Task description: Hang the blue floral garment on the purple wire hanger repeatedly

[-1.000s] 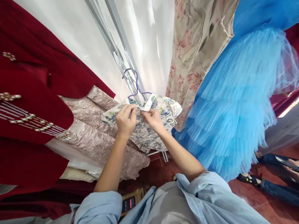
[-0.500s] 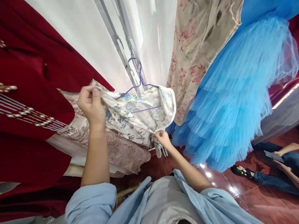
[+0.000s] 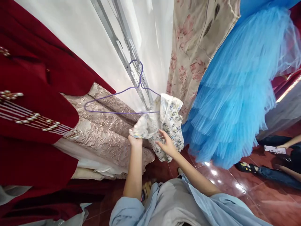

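Observation:
A purple hanger point(image 3: 113, 112) hangs by its hook from a grey metal rack. Its left arm is bare, while a white garment with a blue and yellow floral print point(image 3: 172, 121) hangs bunched over its right end. My left hand point(image 3: 135, 141) is closed on the garment's left edge, its fingers partly hidden by the cloth. Beside the garment's lower middle is my right hand point(image 3: 167, 145), with fingers spread and fingertips at the fabric.
A dark red outfit with pearl trim point(image 3: 35, 119) and a pinkish textured garment point(image 3: 101, 131) hang on the left. To the right are a beige floral garment point(image 3: 185, 56) and a blue tulle dress point(image 3: 225, 94). Another person's hand holds a phone point(image 3: 274, 149) at far right.
My left hand has moved right and down with the garment's edge, and the cloth has come off the hanger's left arm. My right hand has let go and its fingers have spread.

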Available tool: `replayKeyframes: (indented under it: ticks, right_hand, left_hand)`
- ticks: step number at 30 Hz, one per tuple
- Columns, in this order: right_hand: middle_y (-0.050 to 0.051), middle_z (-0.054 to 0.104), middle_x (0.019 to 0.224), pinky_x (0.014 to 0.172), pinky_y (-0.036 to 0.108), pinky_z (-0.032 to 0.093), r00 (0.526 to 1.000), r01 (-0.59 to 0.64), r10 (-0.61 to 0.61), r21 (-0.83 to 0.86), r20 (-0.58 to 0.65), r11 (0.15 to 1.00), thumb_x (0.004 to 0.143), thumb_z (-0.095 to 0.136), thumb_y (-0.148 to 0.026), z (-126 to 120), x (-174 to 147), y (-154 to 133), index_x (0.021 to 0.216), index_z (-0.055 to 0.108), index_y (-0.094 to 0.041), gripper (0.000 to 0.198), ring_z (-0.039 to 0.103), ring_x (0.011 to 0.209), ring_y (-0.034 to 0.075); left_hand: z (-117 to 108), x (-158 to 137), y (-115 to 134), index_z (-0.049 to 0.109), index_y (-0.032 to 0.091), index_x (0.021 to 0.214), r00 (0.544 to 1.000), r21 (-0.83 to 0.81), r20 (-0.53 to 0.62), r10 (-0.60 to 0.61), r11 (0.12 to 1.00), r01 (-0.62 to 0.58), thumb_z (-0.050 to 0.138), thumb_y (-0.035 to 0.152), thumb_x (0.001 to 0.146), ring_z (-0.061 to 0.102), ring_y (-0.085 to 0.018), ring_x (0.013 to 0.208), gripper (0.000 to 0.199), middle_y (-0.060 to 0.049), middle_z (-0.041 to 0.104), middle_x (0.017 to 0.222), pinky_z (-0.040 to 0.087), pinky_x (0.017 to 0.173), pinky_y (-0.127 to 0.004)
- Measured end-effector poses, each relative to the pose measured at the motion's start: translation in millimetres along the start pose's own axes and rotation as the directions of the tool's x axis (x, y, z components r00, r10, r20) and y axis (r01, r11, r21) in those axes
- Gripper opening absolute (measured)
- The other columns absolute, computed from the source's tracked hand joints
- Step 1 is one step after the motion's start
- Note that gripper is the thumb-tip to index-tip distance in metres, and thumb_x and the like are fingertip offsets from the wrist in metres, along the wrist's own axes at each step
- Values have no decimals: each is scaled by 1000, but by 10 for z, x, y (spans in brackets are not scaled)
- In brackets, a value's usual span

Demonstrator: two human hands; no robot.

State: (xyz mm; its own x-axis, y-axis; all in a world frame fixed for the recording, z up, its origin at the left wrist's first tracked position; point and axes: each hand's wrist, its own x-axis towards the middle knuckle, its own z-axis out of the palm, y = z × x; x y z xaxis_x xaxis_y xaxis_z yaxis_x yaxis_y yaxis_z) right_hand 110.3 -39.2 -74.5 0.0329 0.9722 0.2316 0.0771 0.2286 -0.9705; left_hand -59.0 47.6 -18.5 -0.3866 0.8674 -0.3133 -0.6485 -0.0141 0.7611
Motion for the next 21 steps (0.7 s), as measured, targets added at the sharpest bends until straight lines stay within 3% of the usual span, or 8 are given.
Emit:
replayKeyframes:
  ticks: [3, 5, 7, 10, 14, 16, 19, 21]
  right_hand:
    - [13, 63, 133, 108, 47, 43, 980, 49, -47, -7, 192, 999, 75, 72, -25, -93, -11, -28, 142, 49, -21, 71, 58, 121, 29]
    - [8, 69, 110, 98, 42, 48, 951, 11, -25, 47, 309, 999, 76, 67, -22, -195, -16, -24, 125, 60, -19, 49, 62, 105, 26]
    - [2, 66, 89, 82, 33, 50, 920, -49, 7, 99, 391, 994, 79, 60, -21, -363, -18, -30, 103, 64, -17, 25, 59, 85, 20]
    - [-3, 56, 74, 66, 24, 41, 857, -120, 47, 109, 513, 987, 80, 59, -21, -760, 8, -128, 84, 60, -15, 8, 47, 68, 12]
    - [-3, 52, 68, 59, 23, 37, 789, -95, 27, 78, 614, 992, 88, 53, -26, -1436, 171, -522, 79, 60, -14, 16, 43, 62, 11]
    - [-3, 49, 66, 57, 23, 35, 823, 27, -45, 41, 566, 999, 91, 51, -27, -1747, 317, -799, 72, 56, -16, 23, 42, 61, 11]
    - [-2, 45, 64, 58, 25, 35, 873, 288, -259, -9, 413, 958, 93, 52, -28, -2054, 642, -1190, 61, 48, -18, 33, 42, 60, 12]
    - [-1, 52, 68, 63, 26, 39, 878, 391, -373, -3, 300, 920, 93, 53, -29, -2092, 952, -1361, 64, 53, -19, 31, 48, 64, 13]
  left_hand:
    - [33, -399, -472, 58, 18, 80, 986, 115, 125, 108, 986, -123, 59, 39, 91, 60, -15, 72, 23, -1, 60, 74, 50, 74, -26]
    - [50, -608, -661, 61, 19, 81, 915, 296, 329, 232, 895, -333, 65, 47, 89, 57, -14, 71, 30, -1, 60, 76, 48, 72, -24]
    - [42, -754, -758, 65, 19, 83, 825, 443, 520, 222, 755, -483, 59, 56, 92, 59, -17, 80, 39, -4, 63, 82, 48, 79, -26]
    - [-47, -900, -845, 70, 18, 93, 743, 538, 669, 33, 668, -514, 55, 65, 92, 62, -23, 99, 49, -9, 68, 98, 47, 94, -32]
    - [-281, -1084, -1005, 72, 15, 109, 660, 691, 642, -389, 667, -279, 65, 68, 82, 64, -29, 106, 60, -12, 72, 109, 49, 96, -38]
    - [-397, -1165, -1044, 73, 13, 105, 696, 739, 577, -427, 636, -223, 70, 65, 78, 65, -30, 103, 58, -13, 73, 108, 50, 94, -39]
    - [-505, -1256, -944, 73, 13, 100, 816, 741, 507, -278, 624, -248, 71, 59, 78, 65, -29, 97, 51, -11, 74, 102, 50, 91, -37]
    - [-521, -1325, -788, 73, 14, 98, 843, 740, 503, -189, 598, -307, 66, 53, 82, 64, -26, 93, 43, -8, 74, 98, 50, 88, -34]
